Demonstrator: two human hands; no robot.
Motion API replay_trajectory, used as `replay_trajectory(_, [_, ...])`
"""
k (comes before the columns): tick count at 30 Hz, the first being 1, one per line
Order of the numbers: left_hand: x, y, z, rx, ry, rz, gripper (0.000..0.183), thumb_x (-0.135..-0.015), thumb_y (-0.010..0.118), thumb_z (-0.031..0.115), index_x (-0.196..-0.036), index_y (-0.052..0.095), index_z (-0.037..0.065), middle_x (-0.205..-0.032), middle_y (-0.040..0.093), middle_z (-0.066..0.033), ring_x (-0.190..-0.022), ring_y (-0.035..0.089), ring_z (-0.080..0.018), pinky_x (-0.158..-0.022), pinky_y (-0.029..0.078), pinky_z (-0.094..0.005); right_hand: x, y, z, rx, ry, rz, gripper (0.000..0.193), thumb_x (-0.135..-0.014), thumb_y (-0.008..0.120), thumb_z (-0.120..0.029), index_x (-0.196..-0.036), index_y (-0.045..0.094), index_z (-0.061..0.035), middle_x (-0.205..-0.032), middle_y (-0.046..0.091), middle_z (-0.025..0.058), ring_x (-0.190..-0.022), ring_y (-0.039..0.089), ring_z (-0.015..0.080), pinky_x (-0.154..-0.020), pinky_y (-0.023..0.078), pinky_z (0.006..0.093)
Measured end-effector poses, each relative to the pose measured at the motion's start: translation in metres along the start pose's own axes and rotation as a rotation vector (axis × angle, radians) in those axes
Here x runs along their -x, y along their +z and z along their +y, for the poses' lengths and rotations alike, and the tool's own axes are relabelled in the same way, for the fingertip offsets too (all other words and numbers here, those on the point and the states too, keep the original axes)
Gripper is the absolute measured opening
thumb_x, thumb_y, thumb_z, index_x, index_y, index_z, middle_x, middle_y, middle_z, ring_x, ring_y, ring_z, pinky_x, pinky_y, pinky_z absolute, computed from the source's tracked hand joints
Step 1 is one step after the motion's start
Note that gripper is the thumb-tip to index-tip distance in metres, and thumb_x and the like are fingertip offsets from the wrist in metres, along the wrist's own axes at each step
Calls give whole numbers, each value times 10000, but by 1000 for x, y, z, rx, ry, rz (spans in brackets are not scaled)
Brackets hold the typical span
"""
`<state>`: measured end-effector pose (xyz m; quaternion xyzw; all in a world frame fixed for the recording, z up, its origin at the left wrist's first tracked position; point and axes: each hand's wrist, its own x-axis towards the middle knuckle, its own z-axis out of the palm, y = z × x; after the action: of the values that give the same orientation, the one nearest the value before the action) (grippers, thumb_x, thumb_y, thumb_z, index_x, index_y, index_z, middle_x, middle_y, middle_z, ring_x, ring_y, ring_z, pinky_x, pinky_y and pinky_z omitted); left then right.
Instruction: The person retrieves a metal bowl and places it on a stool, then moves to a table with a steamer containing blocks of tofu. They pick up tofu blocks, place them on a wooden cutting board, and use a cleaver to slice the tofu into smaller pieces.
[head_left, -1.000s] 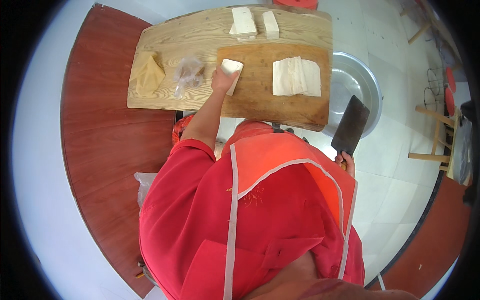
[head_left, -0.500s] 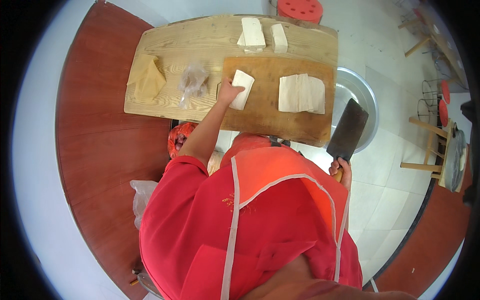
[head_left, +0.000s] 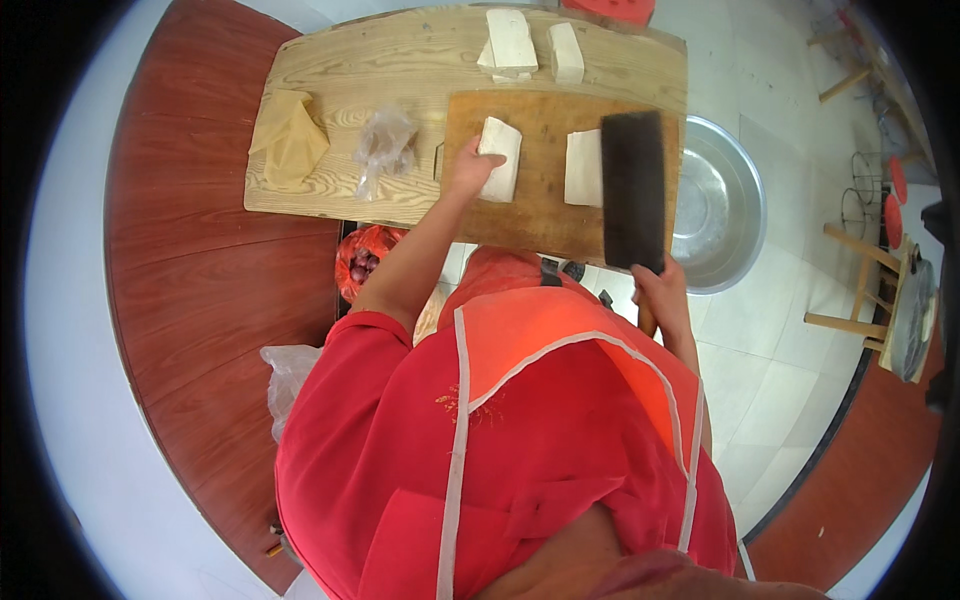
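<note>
My left hand grips a white block of tofu by its left side, near the left edge of the wooden cutting board. In my right hand is a cleaver, held by its wooden handle with the broad dark blade pointing away from me. The blade lies over the right part of the board and covers much of some sliced tofu. I cannot tell whether the blade touches it. Farther back on the table rest a small stack of tofu blocks and a single block.
The wooden table carries a crumpled clear plastic bag and a tan cloth on its left. A large metal basin stands right of the table. Below the table's front edge hangs a red bag. A red stool is behind.
The cleaver has swung up and left from beside the basin to over the sliced tofu. My left hand stays on its block, which has shifted slightly right relative to the board.
</note>
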<state>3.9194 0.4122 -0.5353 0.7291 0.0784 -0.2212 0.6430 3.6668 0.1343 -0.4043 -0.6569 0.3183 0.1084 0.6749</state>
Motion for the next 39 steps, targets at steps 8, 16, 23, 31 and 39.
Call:
replay_trajectory(8, [17,63,1,37,85,187,378,-758,700,-11,-1119,600,35,-938,686,-80,-814,644,-168,-722,513,-324,-51,81,-1,705,-321,96,314,-841,572,-183,-1112,608,-27,-826,659,225,-789,643,401,-702,489,509])
replay_trajectory(16, [33,77,6,32,20,136,466,-902,628,168,-1329,494,37,-1169,632,-80,-1009,607,-201,-869,468,-317,-65,113,14,811,-240,134,317,-864,579,-214,-1127,558,-37,-870,655,233,-815,633,430,-724,488,526])
replay_trajectory(23, [14,61,5,219,180,-39,557,-1038,382,358,-1484,311,32,-1489,383,-101,-1370,330,-205,-1140,228,-318,-63,131,18,750,-237,151,276,-849,603,-201,-1050,568,-15,-832,640,225,-797,631,424,-706,488,525])
replay_trajectory(31, [9,100,-9,352,217,-110,606,-1035,400,328,-1526,190,41,-1548,274,-115,-1394,287,-217,-1136,229,-311,-48,135,24,671,-255,215,322,-864,590,-169,-1141,571,-4,-917,641,244,-834,620,431,-724,482,507])
replay_trajectory(39, [11,107,3,71,251,46,547,-1013,411,242,-1510,252,77,-1496,362,-215,-1378,364,-299,-1106,296,-347,-48,124,20,674,-262,219,302,-872,598,-189,-1132,574,-38,-916,643,220,-831,618,431,-715,487,505])
